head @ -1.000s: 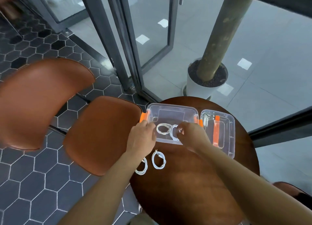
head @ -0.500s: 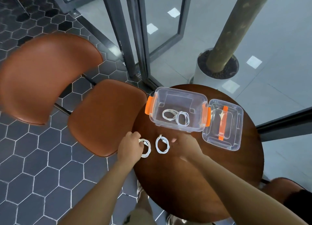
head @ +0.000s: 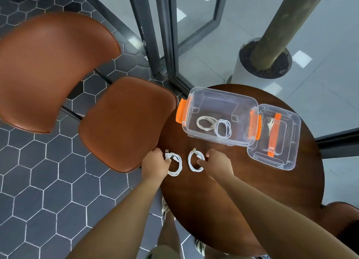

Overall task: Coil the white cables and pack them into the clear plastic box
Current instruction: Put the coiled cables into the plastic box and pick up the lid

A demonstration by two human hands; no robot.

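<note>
Left cable coil [head: 175,164] is pinched by the left hand [head: 154,165] — right cable coil [head: 194,162] by the right hand [head: 217,163].

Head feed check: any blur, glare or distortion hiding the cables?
Head view: centre sharp, left coil and right coil on the table read clearly. Same view: wide-angle bending warps the door frames and chair towards the edges. Light is soft and even, with a faint sheen on the clear box and no hard shadows.

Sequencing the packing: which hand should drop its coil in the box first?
Right, likely: the right hand pinches the right coil and lies nearer the clear box; the left hand, gripping the left coil, is farther off.
</note>
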